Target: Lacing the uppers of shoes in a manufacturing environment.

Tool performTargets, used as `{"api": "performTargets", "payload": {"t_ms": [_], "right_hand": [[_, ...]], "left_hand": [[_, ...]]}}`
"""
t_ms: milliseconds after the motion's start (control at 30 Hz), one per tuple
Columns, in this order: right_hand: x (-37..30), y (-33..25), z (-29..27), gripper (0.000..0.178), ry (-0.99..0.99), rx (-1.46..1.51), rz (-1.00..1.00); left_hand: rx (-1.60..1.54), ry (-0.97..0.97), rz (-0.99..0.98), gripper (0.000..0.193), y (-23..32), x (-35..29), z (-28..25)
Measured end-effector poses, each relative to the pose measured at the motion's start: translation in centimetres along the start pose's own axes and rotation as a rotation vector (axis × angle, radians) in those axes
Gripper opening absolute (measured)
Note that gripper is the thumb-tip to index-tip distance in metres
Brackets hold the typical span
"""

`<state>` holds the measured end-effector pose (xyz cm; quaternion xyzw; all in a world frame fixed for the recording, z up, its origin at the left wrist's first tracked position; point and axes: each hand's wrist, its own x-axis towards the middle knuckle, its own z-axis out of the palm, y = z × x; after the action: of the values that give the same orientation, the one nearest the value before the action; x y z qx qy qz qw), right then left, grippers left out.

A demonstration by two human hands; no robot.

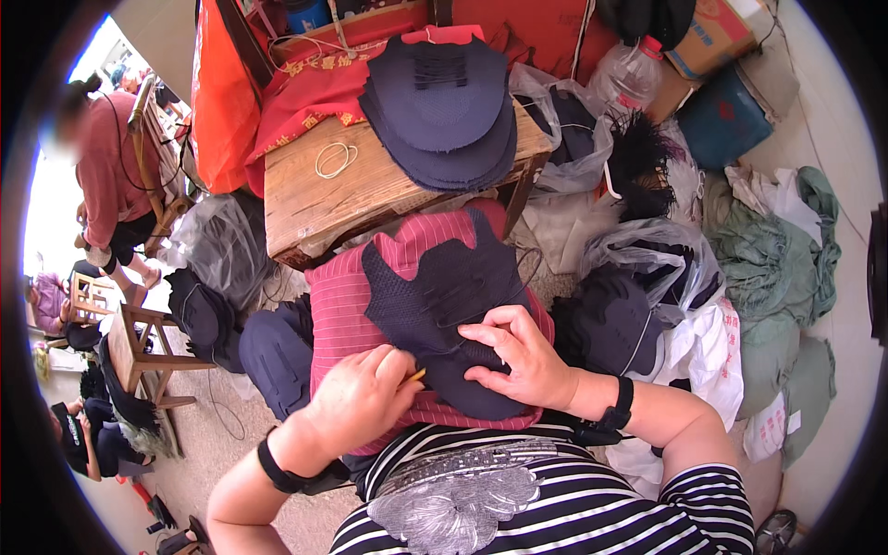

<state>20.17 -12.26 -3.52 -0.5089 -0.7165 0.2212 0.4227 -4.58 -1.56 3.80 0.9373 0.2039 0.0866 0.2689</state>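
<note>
A dark navy knitted shoe upper [462,287] lies across my lap on a red pinstriped cloth [338,314]. My left hand [365,393] is closed at the upper's near left edge. From its fingertips pokes the end of a slim yellow tool [416,376]; the rest of it is hidden in the hand. My right hand [527,361] grips the near right part of the upper, thumb below and bent fingers on top. A dark cord runs over the fabric by those fingers. Beyond my lap, a stack of similar uppers [444,102] sits on a wooden stool [314,199].
A loop of pale cord [335,160] lies on the stool. Bundled dark uppers [277,356] rest left of my lap, and others [610,324] at right near a plastic bag [666,245]. Green cloth [768,268] is heaped far right. People sit and stand at far left.
</note>
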Motion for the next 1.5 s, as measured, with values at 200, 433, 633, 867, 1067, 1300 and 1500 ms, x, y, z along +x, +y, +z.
{"api": "performTargets", "payload": {"t_ms": [200,433,633,867,1067,1300,1500], "right_hand": [[-0.1,0.2,-0.8,0.063,0.017,0.218,0.108],[1.4,5.5,-1.1,0.038,0.420,0.216,0.565],[3.4,6.8,-1.4,0.021,0.259,0.810,0.748],[3.7,6.2,-0.7,0.015,0.263,0.474,0.535],[6.3,1.5,-1.0,0.020,0.077,0.375,0.453],[8.5,-1.6,0.0,0.047,-0.152,-0.139,-0.126],[10.5,-1.4,-1.0,0.016,-0.020,0.390,0.232]], "left_hand": [[-0.339,0.027,-0.353,0.014,0.9,0.8,2.7],[-0.371,0.198,-0.243,0.010,0.5,-0.4,2.9],[-0.247,0.179,-0.182,0.013,0.4,-0.5,1.0],[-0.204,0.498,-0.713,0.015,-6.4,-9.1,-3.1],[-0.188,0.410,-0.636,0.014,-5.7,-9.0,0.4],[-0.425,0.302,-0.660,0.013,-4.3,-5.6,-1.9],[-0.670,0.261,-0.683,0.013,-3.7,-4.6,-3.0]]}}
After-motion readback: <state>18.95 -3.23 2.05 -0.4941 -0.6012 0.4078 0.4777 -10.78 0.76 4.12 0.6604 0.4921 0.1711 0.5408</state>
